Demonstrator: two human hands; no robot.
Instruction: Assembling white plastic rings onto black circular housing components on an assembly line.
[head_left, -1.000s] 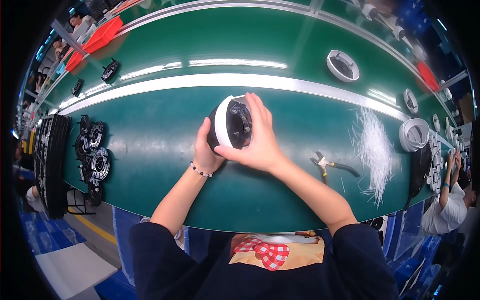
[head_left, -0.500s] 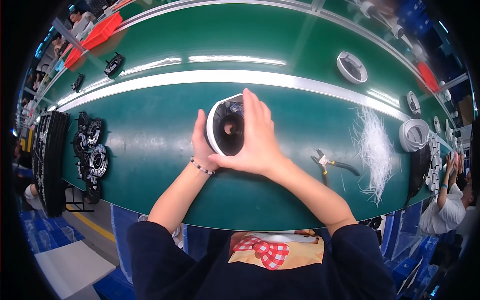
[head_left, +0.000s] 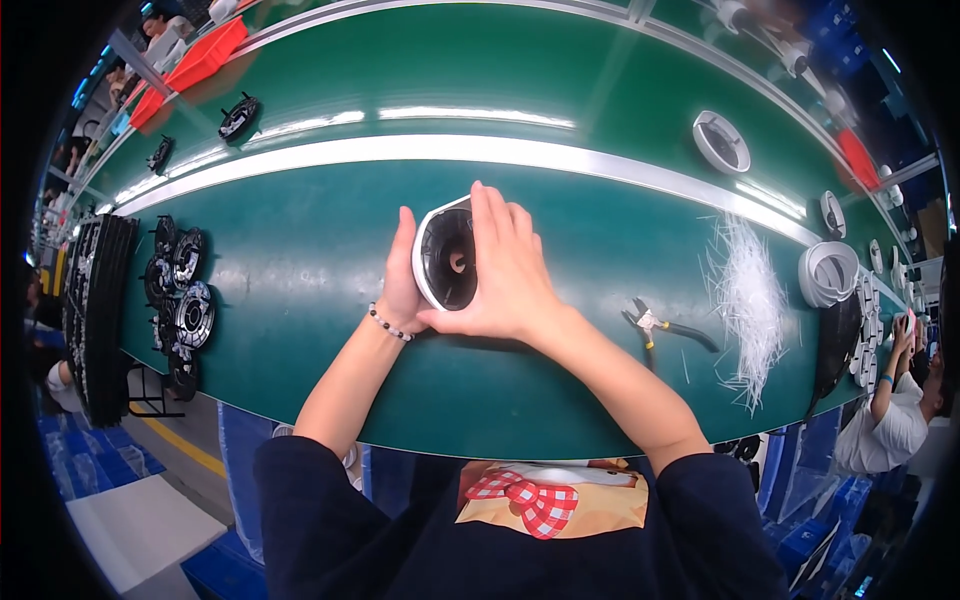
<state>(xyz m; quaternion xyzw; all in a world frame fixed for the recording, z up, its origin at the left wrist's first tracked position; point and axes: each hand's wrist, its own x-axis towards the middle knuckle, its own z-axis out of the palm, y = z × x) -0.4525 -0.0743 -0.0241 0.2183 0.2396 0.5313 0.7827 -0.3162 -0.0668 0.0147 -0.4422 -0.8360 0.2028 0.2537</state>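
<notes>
Both my hands hold a round housing (head_left: 446, 262) above the green bench, a white rim around a black cone-shaped inside with a hole in its middle. My left hand (head_left: 402, 272), with a beaded bracelet at the wrist, grips its left side with the thumb upright. Across its right side lies my right hand (head_left: 512, 268), fingers pointing up and thumb along the lower edge. The right palm hides part of the housing. To the right on the bench lie diagonal cutters (head_left: 648, 321) with black and yellow handles, beside a pile of thin clear-white strips (head_left: 750, 310).
Black round frames (head_left: 192, 315) cluster at the bench's left, near a tall stack of black trays (head_left: 100, 315). Stacked white rings (head_left: 828, 272) stand at the right end. Behind a pale rail, a green conveyor carries a white ring (head_left: 721, 142) and a black frame (head_left: 239, 118).
The housing has turned and shifted slightly left in my hands, so less of its inside shows. Parts on the conveyor have moved to the right. The cutters and strips stay put.
</notes>
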